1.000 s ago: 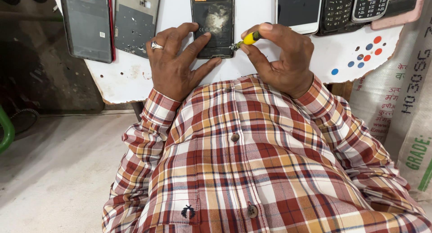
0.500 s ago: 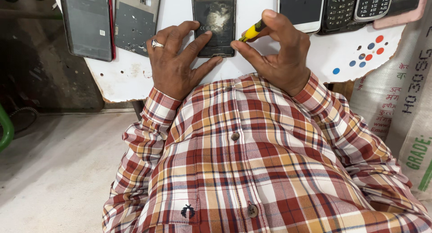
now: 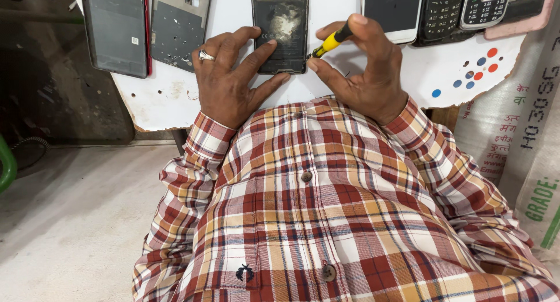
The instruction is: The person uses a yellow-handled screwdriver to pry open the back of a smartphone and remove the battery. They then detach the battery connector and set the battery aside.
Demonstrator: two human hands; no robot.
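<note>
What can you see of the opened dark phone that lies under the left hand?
The opened dark phone lies flat on the white board, its back cover off and a worn, greyish inner surface showing. Its top runs out of the picture. The left hand presses on it, fingers spread over its left and lower edges. The right hand holds a small yellow screwdriver with its tip at the phone's right edge.

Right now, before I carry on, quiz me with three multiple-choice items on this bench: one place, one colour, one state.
1. Where does the left hand rest?
A on the opened phone
B on the sack
C on the floor

2. What colour is the screwdriver handle?
A red
B yellow
C blue

3. How is the right hand?
A flat and empty
B out of view
C pinching the screwdriver

Key: 1 A, fingers lie on the phone's edge; 2 B, yellow shows between the fingers; 3 C, thumb and fingers close round it.
</note>
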